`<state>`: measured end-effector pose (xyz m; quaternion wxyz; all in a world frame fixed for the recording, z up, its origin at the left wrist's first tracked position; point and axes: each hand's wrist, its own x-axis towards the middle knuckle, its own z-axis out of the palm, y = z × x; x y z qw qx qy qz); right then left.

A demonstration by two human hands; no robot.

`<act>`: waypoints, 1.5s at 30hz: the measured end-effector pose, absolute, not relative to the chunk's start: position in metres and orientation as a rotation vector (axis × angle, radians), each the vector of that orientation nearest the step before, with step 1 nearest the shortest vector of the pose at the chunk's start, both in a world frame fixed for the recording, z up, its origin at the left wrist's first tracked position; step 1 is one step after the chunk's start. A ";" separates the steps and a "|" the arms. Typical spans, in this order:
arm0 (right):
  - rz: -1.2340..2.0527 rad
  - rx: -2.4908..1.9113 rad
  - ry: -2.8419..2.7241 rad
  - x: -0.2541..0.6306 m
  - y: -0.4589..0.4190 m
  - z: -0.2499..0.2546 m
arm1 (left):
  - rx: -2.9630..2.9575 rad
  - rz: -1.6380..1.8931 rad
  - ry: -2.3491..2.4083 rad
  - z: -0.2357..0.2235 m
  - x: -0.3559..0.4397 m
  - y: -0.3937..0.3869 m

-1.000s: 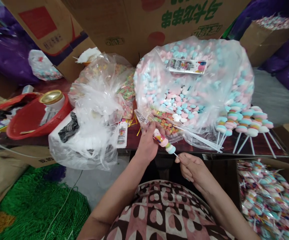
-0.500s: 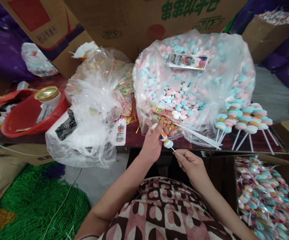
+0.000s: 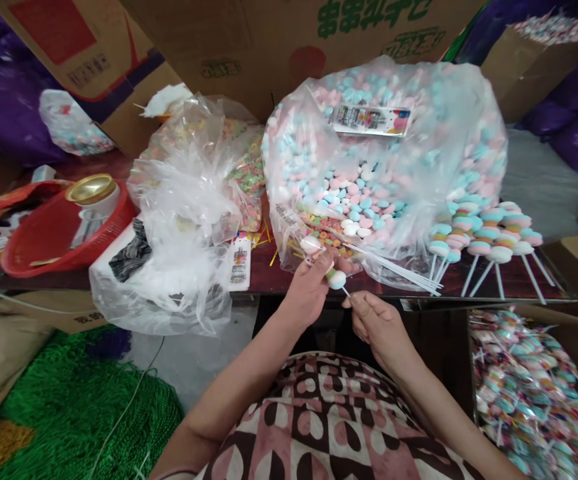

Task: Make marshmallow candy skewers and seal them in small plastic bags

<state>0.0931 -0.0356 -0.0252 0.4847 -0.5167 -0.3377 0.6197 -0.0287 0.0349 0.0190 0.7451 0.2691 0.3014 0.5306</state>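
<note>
In front of my body, my left hand (image 3: 309, 287) is closed around a marshmallow skewer (image 3: 337, 279) inside a clear printed wrapper (image 3: 289, 223). A pale marshmallow shows above my fingers, and a white-blue one below them; the middle is mostly covered by the hand. My right hand (image 3: 375, 320) pinches the lower end of the thin white stick. Just beyond my hands are ring-shaped candies (image 3: 326, 227) and loose white sticks (image 3: 403, 270), lying by a large clear bag of marshmallows (image 3: 433, 120).
Finished-looking marshmallow skewers (image 3: 499, 233) stand in a cluster at the table's right end. Below it, a carton holds wrapped skewers (image 3: 529, 387). At left are a red basket (image 3: 33, 243), a crumpled plastic bag (image 3: 169, 280) and printed wrappers (image 3: 240, 263). Green strands (image 3: 79, 413) cover the floor.
My left hand has shifted its grip down the skewer, so the wrapped upper marshmallow now shows above the fingers. My right hand keeps pinching the stick. The view has shifted slightly.
</note>
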 end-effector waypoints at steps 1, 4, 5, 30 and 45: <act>1.489 -1.260 -0.843 0.093 -0.035 -0.025 | 0.584 1.166 0.663 0.018 -0.029 0.035; 1.429 -1.263 -0.898 0.096 -0.036 -0.024 | 0.586 1.181 0.653 0.016 -0.030 0.035; 1.408 -1.272 -0.904 0.097 -0.036 -0.025 | 0.589 1.182 0.654 0.015 -0.030 0.035; 1.601 -1.306 -1.030 0.124 -0.050 -0.023 | 0.501 1.274 0.649 0.032 -0.047 0.053; 1.249 -1.449 -1.218 0.099 -0.044 -0.025 | 0.558 1.362 0.714 0.030 -0.040 0.047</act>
